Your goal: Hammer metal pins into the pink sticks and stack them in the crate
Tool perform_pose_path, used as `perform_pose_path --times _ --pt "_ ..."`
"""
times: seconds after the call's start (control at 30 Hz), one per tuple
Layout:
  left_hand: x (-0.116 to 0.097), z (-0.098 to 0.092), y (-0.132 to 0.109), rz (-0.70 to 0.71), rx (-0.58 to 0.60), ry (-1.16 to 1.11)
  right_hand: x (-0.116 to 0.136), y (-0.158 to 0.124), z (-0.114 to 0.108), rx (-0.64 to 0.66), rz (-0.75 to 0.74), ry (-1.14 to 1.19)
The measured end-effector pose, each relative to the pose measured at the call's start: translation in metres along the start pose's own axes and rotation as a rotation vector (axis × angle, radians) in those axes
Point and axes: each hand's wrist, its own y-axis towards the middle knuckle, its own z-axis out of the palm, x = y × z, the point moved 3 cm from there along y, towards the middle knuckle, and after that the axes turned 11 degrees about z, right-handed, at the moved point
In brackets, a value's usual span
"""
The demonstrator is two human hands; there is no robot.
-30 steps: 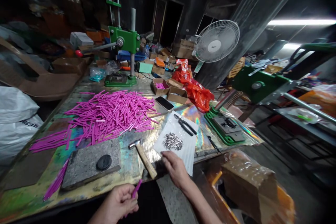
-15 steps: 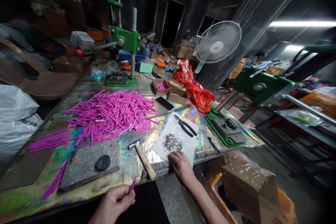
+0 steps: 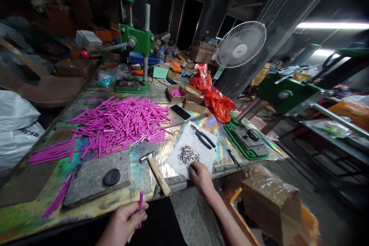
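Observation:
Between the thumb and fingers of my left hand is a thin magenta strip, held nearly upright in front of the table edge. My right hand is closed, fingers bent, at the lower edge of a heap of small silvery metal pins; whether its fingertips pinch a pin is hidden. The heap lies on a white sheet, with black-handled pliers above it. A ball-peen hammer rests between my hands. Left of it, a black disc sits on a grey stone slab.
A large pile of magenta strips covers the table's left middle. A phone and small cardboard boxes lie behind. Green hand presses stand at left and right. A carton stands below the table's right edge.
My right hand has shifted slightly right along the edge of the pin heap. The strip in my left hand has turned from slanted to nearly upright, and more of it shows.

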Motion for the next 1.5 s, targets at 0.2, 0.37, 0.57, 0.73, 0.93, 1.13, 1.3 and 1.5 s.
perform_pose_path --times 0.2,0.37,0.57,0.73,0.93,1.13,1.3,1.5 --pt "-0.003 0.001 0.0 0.039 0.01 0.043 0.016 0.003 0.006 0.028 0.039 -0.131" --pt "-0.008 0.003 -0.001 0.047 0.012 0.048 0.024 0.003 0.008 0.056 0.0 -0.198" --pt "-0.008 0.003 -0.002 0.065 0.022 0.052 0.015 0.003 0.003 0.079 0.033 -0.178" --pt "-0.005 0.003 -0.002 0.066 0.038 0.049 0.011 0.002 0.002 0.08 0.057 -0.126" --pt "-0.005 0.003 -0.002 0.081 0.058 0.066 0.019 0.002 0.011 0.056 0.019 -0.042" --pt "-0.004 0.001 -0.002 0.052 0.083 0.11 0.009 0.002 0.006 0.052 0.036 0.236" --pt "-0.003 0.005 -0.001 0.055 0.116 0.093 0.006 -0.012 -0.003 0.061 0.041 0.558" --pt "-0.004 0.004 -0.001 0.071 0.114 0.06 0.02 -0.026 0.001 0.119 0.017 0.899"
